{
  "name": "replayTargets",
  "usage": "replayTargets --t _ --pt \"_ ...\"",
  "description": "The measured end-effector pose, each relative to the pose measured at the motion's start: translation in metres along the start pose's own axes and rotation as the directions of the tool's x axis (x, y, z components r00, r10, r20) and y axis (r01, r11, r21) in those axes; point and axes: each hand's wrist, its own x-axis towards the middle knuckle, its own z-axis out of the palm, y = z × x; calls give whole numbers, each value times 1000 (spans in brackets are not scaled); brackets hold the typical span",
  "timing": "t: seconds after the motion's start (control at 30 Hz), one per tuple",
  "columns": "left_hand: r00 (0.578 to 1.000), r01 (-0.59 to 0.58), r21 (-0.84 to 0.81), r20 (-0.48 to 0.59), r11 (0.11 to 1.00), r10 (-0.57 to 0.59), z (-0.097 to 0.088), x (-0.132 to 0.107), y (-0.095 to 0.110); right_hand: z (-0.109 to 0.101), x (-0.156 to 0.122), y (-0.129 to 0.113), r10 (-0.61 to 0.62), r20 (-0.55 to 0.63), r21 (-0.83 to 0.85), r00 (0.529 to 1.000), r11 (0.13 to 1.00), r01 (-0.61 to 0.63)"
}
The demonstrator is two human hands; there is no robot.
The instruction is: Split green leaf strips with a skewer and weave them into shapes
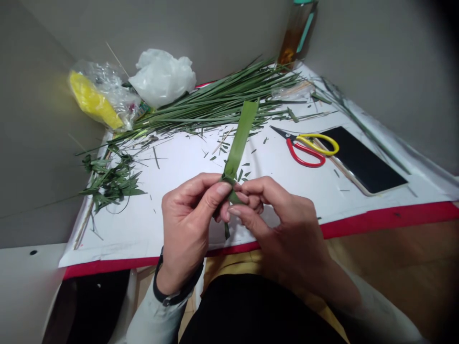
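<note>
Between my hands is a long green leaf strip (241, 138), its wide end pointing up and away from me and its lower part folded into a small knot. My left hand (195, 210) pinches the folded part between thumb and forefinger. With bent fingers, my right hand (276, 208) grips the lower right end of the same strip. A thin dark tail of leaf hangs below the fingers. The exact folds are partly hidden by my fingertips. Small cut leaf bits (244, 173) lie on the white surface just behind.
Long green leaves (201, 105) are heaped at the back. Red-and-yellow scissors (310, 148) lie against a black phone (369, 162) on the right. Leafy woven pieces (114, 179) sit at left, a white plastic bag (163, 76) and yellow packet (95, 100) behind. A bottle (292, 36) stands at the back right.
</note>
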Motion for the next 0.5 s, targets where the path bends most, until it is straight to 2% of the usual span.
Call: replayTargets --t 0.1,0.3,0.5 --pt "1000 0 -16 15 1000 0 -1 -1 0 3 -2 -3 36 -28 28 999 999 -35" --pt "999 13 -65 32 998 -11 1 -5 2 2 -11 3 -53 27 127 998 991 49" --pt "1000 13 -35 29 999 -12 3 -9 0 5 -19 13 -119 23 169 993 979 113"
